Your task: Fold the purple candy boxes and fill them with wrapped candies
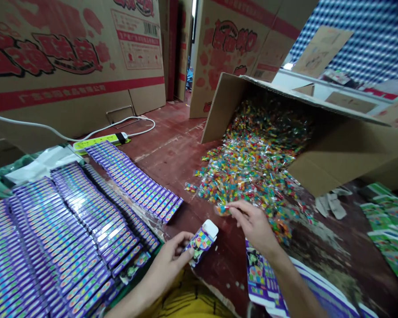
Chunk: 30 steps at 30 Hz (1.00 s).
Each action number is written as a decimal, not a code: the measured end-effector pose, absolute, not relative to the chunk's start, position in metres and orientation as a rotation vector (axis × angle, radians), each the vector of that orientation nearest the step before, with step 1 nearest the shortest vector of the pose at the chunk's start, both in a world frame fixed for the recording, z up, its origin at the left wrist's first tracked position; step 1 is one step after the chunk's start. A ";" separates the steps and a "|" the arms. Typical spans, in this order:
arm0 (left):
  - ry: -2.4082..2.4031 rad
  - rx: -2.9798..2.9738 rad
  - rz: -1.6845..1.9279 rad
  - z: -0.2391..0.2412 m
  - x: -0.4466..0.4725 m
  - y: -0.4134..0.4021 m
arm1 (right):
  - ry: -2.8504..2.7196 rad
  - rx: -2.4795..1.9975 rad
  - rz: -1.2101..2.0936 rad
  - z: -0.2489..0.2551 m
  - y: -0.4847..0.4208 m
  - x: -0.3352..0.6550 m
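Purple box (pixel 201 242); right hand (pixel 252 223) seemingly pinches pile-edge candy (pixel 223 208).

Reddish floor (pixel 172 152) — cardbd cartons (pixel 69 70) behind

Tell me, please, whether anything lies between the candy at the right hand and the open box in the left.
Nothing visible does. The right hand pinches a candy at the pile's edge; the left hand holds the open box close by, only bare tabletop between.

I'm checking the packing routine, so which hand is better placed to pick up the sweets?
Right, likely. The right hand pinches a sweet at the edge of the pile; the left hand is busy holding the small open box.
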<state>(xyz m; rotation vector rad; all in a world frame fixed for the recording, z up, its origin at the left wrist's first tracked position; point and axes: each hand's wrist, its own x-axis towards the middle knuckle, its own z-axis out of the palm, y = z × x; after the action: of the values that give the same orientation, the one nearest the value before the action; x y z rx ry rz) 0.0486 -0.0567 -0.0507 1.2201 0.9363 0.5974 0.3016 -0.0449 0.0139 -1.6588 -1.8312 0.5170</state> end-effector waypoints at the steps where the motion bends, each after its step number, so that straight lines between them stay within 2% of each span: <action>1: 0.942 1.223 0.593 -0.049 0.050 -0.057 | -1.818 -1.649 0.599 0.023 -0.050 0.303; 5: 0.887 1.237 0.605 -0.042 0.057 -0.061 | -1.812 -1.640 0.775 0.036 -0.063 0.296; 12: 0.835 1.269 0.695 -0.036 0.073 -0.067 | -1.775 -1.628 0.692 0.018 -0.068 0.277; 15: 0.799 1.187 0.734 -0.034 0.080 -0.071 | -1.826 -1.514 0.765 0.019 -0.073 0.279; 23: 0.662 1.061 0.771 -0.026 0.094 -0.073 | -1.321 -1.458 1.083 0.001 -0.102 0.281; 30: 0.661 1.076 0.742 -0.025 0.103 -0.072 | -1.196 -1.358 1.034 -0.009 -0.107 0.272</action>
<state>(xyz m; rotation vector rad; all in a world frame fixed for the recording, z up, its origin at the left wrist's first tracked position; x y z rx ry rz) 0.1033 -0.0724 -0.0250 1.0761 0.6612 0.7420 0.2722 -0.1071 -0.0094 -1.3576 -1.1958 1.0341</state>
